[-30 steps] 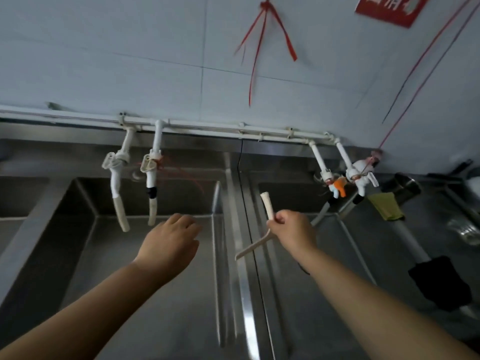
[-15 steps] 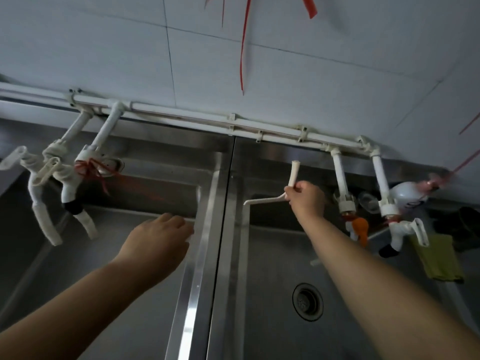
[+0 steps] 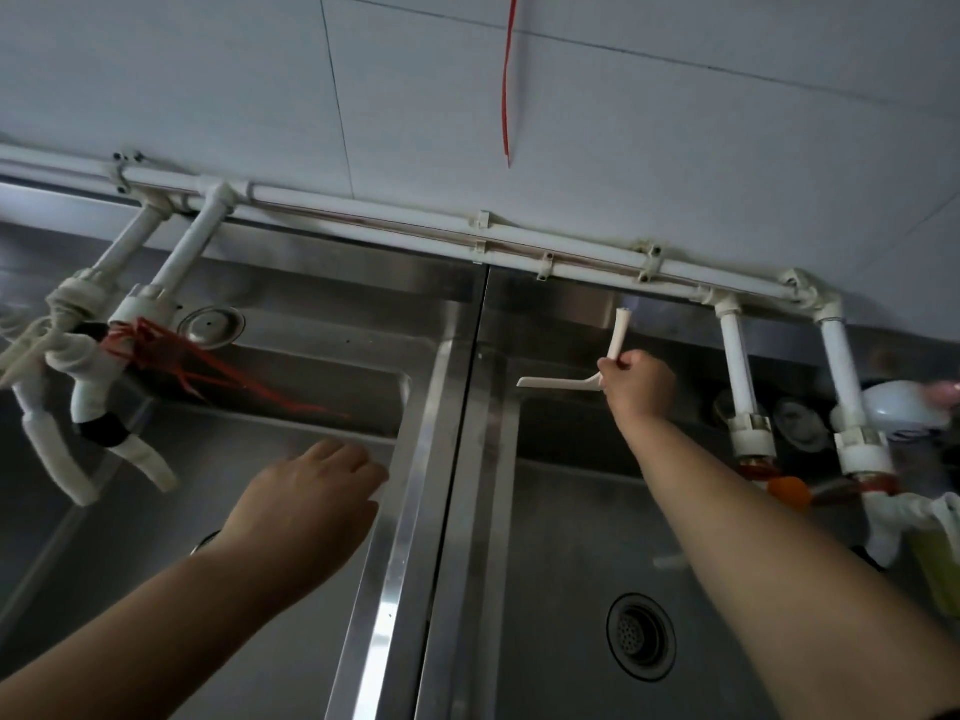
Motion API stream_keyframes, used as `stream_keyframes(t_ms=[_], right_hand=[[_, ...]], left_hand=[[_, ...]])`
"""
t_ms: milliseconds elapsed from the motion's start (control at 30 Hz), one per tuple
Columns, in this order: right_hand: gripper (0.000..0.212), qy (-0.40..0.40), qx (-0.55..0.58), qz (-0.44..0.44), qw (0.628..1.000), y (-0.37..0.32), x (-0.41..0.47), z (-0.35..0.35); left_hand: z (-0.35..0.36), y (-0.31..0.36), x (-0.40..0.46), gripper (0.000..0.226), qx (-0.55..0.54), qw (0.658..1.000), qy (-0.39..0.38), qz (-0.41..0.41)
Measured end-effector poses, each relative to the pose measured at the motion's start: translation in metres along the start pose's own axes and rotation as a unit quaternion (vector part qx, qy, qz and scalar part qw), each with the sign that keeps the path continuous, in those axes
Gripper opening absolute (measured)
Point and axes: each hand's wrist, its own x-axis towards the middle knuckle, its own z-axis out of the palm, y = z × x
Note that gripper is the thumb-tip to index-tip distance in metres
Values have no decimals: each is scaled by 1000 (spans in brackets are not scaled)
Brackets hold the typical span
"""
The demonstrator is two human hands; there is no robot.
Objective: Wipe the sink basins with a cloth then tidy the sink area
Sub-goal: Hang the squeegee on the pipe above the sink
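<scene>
My right hand (image 3: 636, 387) grips a cream plastic squeegee (image 3: 558, 381) by its handle, which points up toward the back ledge of the right sink basin (image 3: 561, 537). Its flat blade sticks out to the left over that basin. My left hand (image 3: 306, 506) hovers over the right side of the left sink basin (image 3: 171, 511) with fingers loosely curled, holding nothing. A steel divider rim (image 3: 415, 485) runs between the two basins. No cloth is in either hand.
White pipe taps (image 3: 93, 407) with red string hang over the left basin. A second pair of white taps (image 3: 748, 402) hangs at the right. A round drain (image 3: 641, 636) lies in the right basin. A yellow-green cloth (image 3: 940, 558) and a white bottle (image 3: 904, 410) sit at far right.
My right hand has carried the squeegee up and back toward the ledge behind the right basin. The view has moved closer and to the right. My left hand stays over the left basin.
</scene>
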Motion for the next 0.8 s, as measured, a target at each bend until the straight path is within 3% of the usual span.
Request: stream_keyframes(t_ms=[233, 567, 800], right_hand=[[28, -2, 7, 17, 1000, -1, -2, 6], [34, -2, 10, 18, 1000, -2, -17, -2], [19, -67, -158, -45, 984, 6, -81, -17]], left_hand=[[6, 0, 1, 43, -18, 1000, 5, 15], [3, 0, -7, 37, -12, 999, -16, -25], [-11, 7, -36, 39, -3, 997, -45, -57]])
